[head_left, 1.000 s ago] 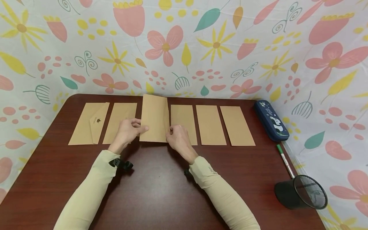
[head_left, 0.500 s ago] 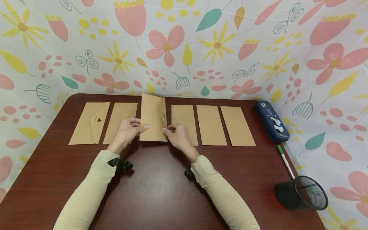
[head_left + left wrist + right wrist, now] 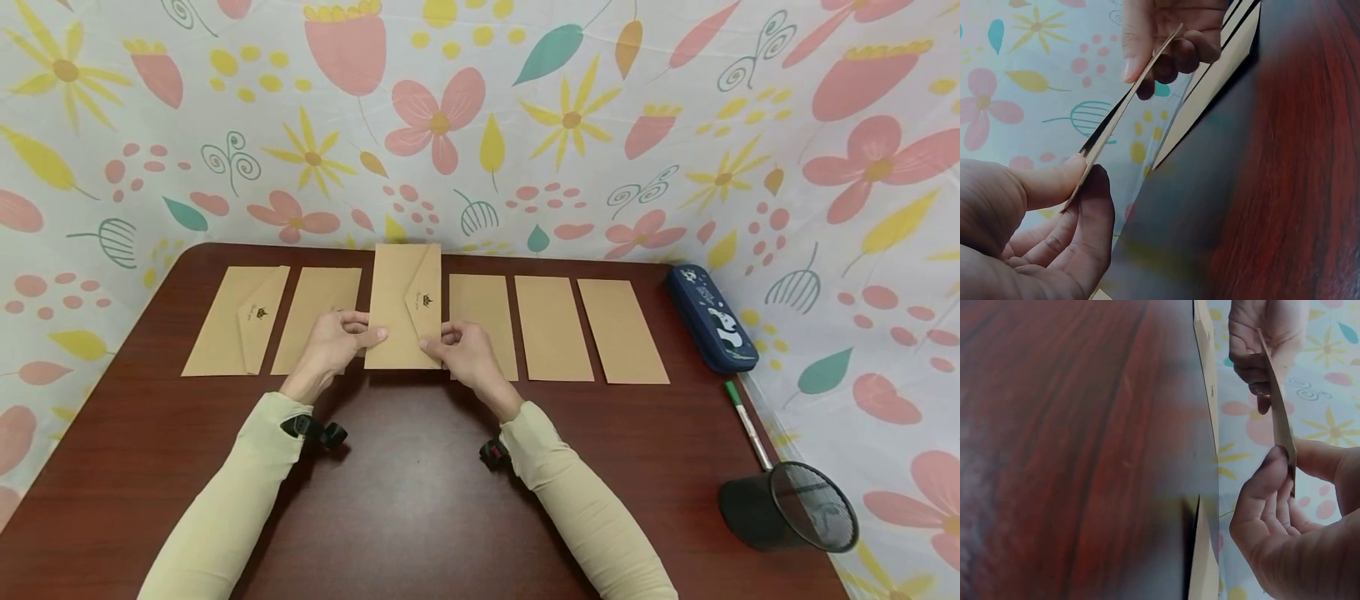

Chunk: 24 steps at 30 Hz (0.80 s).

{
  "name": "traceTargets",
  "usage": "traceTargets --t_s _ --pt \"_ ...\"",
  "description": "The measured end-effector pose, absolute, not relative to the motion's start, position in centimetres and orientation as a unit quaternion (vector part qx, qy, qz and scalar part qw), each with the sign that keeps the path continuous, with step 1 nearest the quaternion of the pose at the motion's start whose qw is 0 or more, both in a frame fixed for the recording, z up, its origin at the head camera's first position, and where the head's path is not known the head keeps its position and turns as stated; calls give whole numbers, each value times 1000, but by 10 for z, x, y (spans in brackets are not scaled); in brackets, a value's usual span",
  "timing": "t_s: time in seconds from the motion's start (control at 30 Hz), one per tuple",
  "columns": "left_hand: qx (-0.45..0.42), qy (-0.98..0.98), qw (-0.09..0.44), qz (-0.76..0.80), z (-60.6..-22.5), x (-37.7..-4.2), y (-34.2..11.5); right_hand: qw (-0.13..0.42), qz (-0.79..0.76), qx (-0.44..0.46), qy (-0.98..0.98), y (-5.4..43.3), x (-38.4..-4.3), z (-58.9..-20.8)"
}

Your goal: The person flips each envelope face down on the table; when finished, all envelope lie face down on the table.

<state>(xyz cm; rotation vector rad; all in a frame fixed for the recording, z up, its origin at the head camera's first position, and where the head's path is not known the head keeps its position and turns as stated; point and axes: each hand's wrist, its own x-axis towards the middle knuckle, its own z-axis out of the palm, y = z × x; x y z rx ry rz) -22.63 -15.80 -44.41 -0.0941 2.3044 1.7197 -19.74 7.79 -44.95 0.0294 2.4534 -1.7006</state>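
My left hand (image 3: 330,346) pinches the lower left edge of the held envelope (image 3: 390,308); my right hand (image 3: 472,352) pinches the lower right. Its flap (image 3: 426,304) lies against the face. I judge this handling part done: the held envelope is above the table (image 3: 420,483), not yet laid down. Three right-hand envelopes (image 3: 553,329) lie plain side up.

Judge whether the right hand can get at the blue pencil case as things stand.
Probably not right now: the right hand pinches the raised envelope. If it let go, the way looks free, with only flat-lying envelopes between it and the pencil case.
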Motion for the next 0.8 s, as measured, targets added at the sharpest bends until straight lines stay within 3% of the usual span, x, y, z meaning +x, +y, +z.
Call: traceTargets --t_s 0.33,0.63,0.8 --pt "-5 865 88 493 -447 -224 -153 63 -581 18 811 72 -194 -438" --pt "89 895 -27 437 -430 -210 -131 36 -560 15 828 66 -190 -427" --pt "116 889 -36 442 -428 -206 -123 31 -552 -9 833 61 -188 -425"
